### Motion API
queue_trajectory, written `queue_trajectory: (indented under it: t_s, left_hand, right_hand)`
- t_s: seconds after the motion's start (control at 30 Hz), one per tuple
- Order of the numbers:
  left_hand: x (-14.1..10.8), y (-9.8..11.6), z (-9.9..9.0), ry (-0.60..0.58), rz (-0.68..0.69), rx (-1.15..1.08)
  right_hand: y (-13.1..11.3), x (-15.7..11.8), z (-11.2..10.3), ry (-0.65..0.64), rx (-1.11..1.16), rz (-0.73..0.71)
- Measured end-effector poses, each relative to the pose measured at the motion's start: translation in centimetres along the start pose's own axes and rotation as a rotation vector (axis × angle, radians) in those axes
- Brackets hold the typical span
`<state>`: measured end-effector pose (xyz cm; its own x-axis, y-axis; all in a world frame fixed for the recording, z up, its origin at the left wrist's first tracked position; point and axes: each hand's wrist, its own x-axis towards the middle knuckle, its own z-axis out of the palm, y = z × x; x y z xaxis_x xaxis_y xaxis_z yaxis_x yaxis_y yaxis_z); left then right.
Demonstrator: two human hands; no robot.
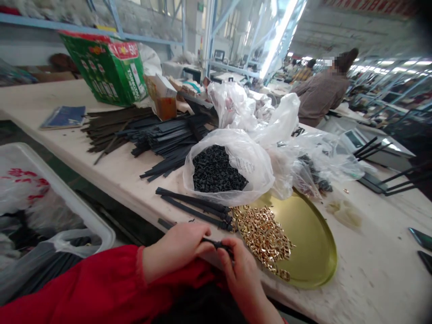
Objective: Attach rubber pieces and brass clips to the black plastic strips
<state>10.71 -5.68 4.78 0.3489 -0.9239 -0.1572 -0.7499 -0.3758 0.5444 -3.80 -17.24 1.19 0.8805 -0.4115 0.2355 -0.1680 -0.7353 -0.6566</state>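
My left hand (177, 249) and my right hand (241, 272) meet at the table's near edge, both pinching one narrow black strap (216, 243). My left arm wears a red sleeve. Just beyond my fingers lie a few more black straps (194, 204) side by side. To the right of them a heap of small gold buckles (265, 236) rests on a round brass-coloured tray (312, 243). Behind the straps, an open clear plastic bag (232, 168) holds many small black loops.
A large pile of black straps (151, 132) covers the table's middle, with a green carton (108, 67) and a blue booklet (64, 117) behind. More plastic bags (286, 135) lie right. A white bin (50, 211) sits at left. Another person (320, 92) works at the far end.
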Motion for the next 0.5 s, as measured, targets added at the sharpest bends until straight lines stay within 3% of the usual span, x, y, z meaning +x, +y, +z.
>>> queue_trajectory:
  t_s: [0.1,0.17,0.27,0.33,0.4,0.5]
  left_hand:
    - [3.4,-1.8,-1.0,0.208,0.019,0.066]
    - [4.9,-2.8,-1.1,0.243,0.051,0.098]
    - [5.9,-4.8,-1.8,0.302,0.085,0.159]
    - [6.1,-6.7,-3.5,0.397,0.013,0.236]
    - [6.6,-9.1,-6.0,0.503,-0.165,0.311]
    - [7.6,-12.2,-9.4,0.558,-0.312,0.334]
  right_hand:
    - [1.1,4.5,0.2,0.072,-0.248,-0.042]
    - [1.8,6.5,0.7,0.105,-0.389,-0.094]
    - [2.9,7.3,1.8,0.163,-0.471,-0.181]
    - [3.5,7.1,2.2,0.195,-0.476,-0.232]
    - [3.8,6.7,2.4,0.208,-0.483,-0.268]
    - [3.8,6.4,2.3,0.215,-0.503,-0.276]
